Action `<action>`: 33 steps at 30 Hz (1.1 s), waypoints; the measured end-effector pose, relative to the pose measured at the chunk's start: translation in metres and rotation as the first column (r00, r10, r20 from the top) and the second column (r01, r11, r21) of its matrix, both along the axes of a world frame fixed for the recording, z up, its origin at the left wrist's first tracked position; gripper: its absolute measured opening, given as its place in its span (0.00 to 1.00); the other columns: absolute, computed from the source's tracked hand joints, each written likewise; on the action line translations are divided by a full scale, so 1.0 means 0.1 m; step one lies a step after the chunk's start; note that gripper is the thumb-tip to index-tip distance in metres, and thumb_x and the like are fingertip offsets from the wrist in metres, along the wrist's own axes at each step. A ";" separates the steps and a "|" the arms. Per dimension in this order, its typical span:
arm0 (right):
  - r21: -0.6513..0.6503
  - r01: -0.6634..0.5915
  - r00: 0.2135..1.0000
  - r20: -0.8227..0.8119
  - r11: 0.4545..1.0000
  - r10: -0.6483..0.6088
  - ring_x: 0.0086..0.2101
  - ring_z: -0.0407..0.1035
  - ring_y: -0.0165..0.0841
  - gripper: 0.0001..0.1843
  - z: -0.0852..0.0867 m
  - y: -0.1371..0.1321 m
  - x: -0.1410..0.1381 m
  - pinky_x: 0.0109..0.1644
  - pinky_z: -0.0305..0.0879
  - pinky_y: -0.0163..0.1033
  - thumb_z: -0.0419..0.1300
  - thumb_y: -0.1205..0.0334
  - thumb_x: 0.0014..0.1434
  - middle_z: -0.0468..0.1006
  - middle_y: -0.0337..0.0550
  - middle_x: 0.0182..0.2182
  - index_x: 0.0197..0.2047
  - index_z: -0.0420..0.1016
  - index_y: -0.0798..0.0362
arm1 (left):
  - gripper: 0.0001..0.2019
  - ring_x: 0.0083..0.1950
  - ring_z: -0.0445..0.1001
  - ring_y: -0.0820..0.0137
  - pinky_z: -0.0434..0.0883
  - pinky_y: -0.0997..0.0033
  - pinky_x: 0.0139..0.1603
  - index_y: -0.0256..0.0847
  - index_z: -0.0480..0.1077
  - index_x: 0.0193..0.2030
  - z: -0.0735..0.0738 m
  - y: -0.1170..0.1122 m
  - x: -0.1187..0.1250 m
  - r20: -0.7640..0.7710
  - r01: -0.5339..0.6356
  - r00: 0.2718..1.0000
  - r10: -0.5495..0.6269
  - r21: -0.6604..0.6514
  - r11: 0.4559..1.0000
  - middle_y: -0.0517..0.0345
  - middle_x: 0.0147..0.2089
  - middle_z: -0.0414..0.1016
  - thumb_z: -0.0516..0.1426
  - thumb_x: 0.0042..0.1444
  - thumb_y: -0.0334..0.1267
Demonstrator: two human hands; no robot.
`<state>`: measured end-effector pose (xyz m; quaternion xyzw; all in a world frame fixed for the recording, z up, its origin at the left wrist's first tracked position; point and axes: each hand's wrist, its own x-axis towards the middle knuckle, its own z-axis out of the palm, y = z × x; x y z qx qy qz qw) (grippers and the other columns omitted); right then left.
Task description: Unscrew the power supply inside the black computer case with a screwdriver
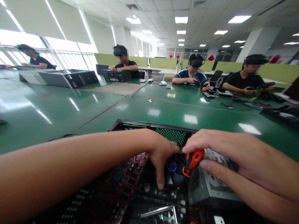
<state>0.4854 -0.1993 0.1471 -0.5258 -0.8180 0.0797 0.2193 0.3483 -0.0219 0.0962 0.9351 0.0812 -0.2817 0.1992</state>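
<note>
In front of me lies an opened black computer case (130,124). My left hand (161,152) reaches into it, fingers spread around the round CPU fan (176,169), with the thumb pointing down beside it. My right hand (210,149) grips an orange and black screwdriver (193,161) between thumb and fingers, its handle close to the fan's right side. Its shaft and tip cannot be made out. Left of the fan sits a red circuit board (134,174). The grey metal power supply (215,186) is under my right hand.
A silver metal bracket (161,213) and coloured cables (196,219) are low in the case. Across the green table (105,105), several people work on computer parts. Another computer case (70,77) lies at the far left, and dark parts (282,115) lie at the right.
</note>
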 end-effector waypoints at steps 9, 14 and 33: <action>-0.095 -0.007 1.000 -0.029 0.995 0.004 0.44 0.74 0.32 0.20 0.00 0.00 0.00 0.45 0.72 0.37 0.52 0.64 0.67 0.78 0.35 0.48 0.59 0.66 0.37 | 0.46 0.62 0.69 0.52 0.70 0.64 0.58 0.42 0.68 0.59 0.02 -0.03 0.02 -0.058 0.015 0.998 -0.015 0.002 1.000 0.53 0.58 0.74 0.69 0.25 0.45; -0.106 -0.009 1.000 -0.023 0.994 0.007 0.44 0.74 0.32 0.16 0.00 -0.02 -0.02 0.45 0.71 0.37 0.53 0.65 0.67 0.78 0.33 0.47 0.55 0.69 0.37 | 0.45 0.64 0.67 0.51 0.67 0.63 0.61 0.43 0.68 0.59 0.06 -0.05 0.03 -0.075 0.025 0.997 -0.025 0.007 1.000 0.54 0.60 0.73 0.68 0.26 0.46; -0.001 -0.036 0.999 0.015 0.999 0.036 0.47 0.76 0.35 0.16 -0.05 0.06 0.01 0.50 0.72 0.39 0.56 0.63 0.66 0.81 0.33 0.49 0.55 0.73 0.37 | 0.57 0.68 0.61 0.47 0.61 0.59 0.67 0.39 0.59 0.67 0.06 0.01 0.02 -0.060 0.062 0.996 -0.060 0.036 0.997 0.47 0.67 0.64 0.69 0.24 0.51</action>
